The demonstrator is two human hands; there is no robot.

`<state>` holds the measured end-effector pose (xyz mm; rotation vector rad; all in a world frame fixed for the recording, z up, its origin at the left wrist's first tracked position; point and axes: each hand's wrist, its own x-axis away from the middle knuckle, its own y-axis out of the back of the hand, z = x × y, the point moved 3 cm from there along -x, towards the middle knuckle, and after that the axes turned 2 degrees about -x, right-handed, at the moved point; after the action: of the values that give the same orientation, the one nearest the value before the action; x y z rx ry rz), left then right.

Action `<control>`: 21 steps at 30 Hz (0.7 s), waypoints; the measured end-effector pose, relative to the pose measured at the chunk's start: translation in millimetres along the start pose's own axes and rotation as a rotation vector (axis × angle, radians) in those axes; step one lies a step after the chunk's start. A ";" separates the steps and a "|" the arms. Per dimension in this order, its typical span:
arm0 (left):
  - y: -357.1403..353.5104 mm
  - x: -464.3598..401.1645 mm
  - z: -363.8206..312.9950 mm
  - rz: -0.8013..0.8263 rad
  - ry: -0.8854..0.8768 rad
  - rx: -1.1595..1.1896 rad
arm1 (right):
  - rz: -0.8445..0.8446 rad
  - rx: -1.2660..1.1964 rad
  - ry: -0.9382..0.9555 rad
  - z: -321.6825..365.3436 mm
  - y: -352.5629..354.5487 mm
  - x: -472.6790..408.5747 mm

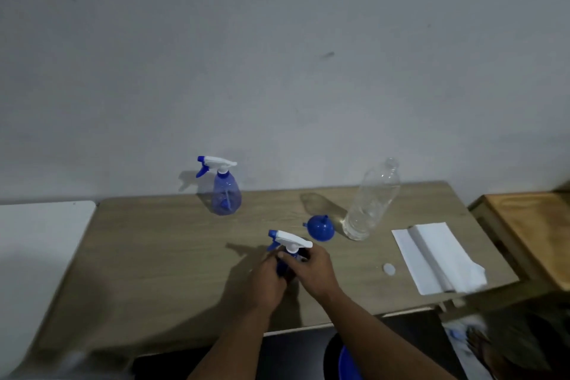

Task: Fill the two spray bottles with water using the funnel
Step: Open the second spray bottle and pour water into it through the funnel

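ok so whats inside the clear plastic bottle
A little clear water sits at the bottom of the clear plastic bottle; above that it looks empty. Its neck is too blurred to judge.

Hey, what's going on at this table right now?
A person has both hands on the near spray bottle: the left hand wraps its body and the right hand is at the collar under the trigger head. The far spray bottle stands by the wall with its head on. The blue funnel lies on the table unused, beside an uncapped clear bottle with a little water left.
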<state>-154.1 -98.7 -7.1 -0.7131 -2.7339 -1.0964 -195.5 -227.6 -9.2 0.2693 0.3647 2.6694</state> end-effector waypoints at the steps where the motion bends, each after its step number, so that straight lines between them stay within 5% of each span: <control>1: -10.7 5.1 -12.5 0.027 -0.013 -0.049 | -0.009 -0.007 -0.016 -7.6 17.5 2.6; 8: -84.7 15.2 -42.4 0.100 0.023 -0.050 | -0.048 -0.023 -0.020 -47.3 91.2 16.3; 21: -107.4 31.2 -70.6 0.096 0.090 -0.059 | 0.062 -0.138 -0.032 -57.1 120.9 19.7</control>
<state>-236.3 -202.1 -14.0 -0.7738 -2.5746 -1.1621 -273.9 -336.6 -25.1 0.2850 0.1642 2.7322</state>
